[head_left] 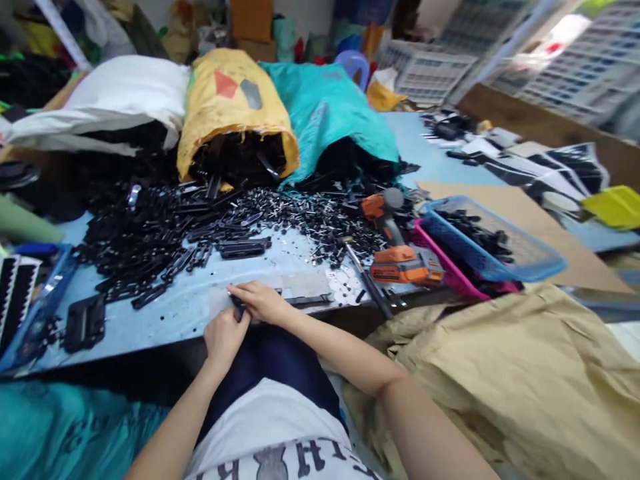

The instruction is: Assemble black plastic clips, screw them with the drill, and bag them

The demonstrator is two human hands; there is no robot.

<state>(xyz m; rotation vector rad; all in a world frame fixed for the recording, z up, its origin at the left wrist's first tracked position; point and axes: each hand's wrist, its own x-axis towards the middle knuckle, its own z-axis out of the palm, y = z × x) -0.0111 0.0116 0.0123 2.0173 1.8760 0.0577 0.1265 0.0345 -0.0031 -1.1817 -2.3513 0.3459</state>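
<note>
At the near edge of the blue table [145, 323], my left hand [225, 333] and my right hand [260, 303] meet. Between them they grip a small dark part [237, 305], mostly hidden by the fingers, so its kind does not show. My left fingers are curled round its lower end; my right fingers press on it from above. Just right of my right hand lies a thin dark strip [310, 299]. Beyond the hands are long black plastic pieces [245, 248] and a heap of small screw-like metal parts [285, 212].
White [135, 83], yellow [235, 100] and teal sacks [330, 120] spill black parts at the back. An orange cordless drill [400, 263] and a hammer-like tool [367, 277] lie right, beside a blue basket [535, 270]. A black plate [85, 321] lies left.
</note>
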